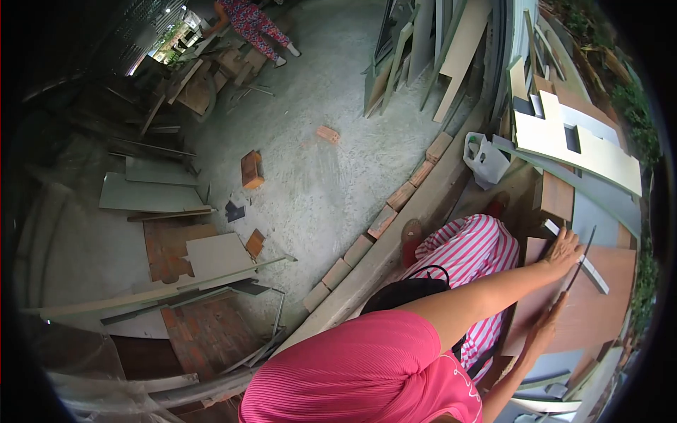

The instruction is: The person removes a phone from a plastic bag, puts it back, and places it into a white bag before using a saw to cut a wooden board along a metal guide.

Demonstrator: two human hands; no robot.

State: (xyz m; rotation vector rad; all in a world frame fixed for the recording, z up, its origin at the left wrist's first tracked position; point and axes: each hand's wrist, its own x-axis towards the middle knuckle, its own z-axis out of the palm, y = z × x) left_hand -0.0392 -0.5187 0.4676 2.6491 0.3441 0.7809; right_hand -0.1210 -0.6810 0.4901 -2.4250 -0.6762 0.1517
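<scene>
My left hand presses down on a narrow white strip, its fingers closed around it. The strip lies slantwise over a brown wooden board. My right hand, lower in the view, is closed on the near end of a long thin dark blade. This blade crosses the strip right beside my left fingers. What kind of tool it is I cannot tell; its grip is hidden in my hand.
White cut-out panels and a wooden box lie beyond my left hand. A white plastic bag stands near my feet. Bricks line the concrete ledge. Boards lean at the back; another person stands far off.
</scene>
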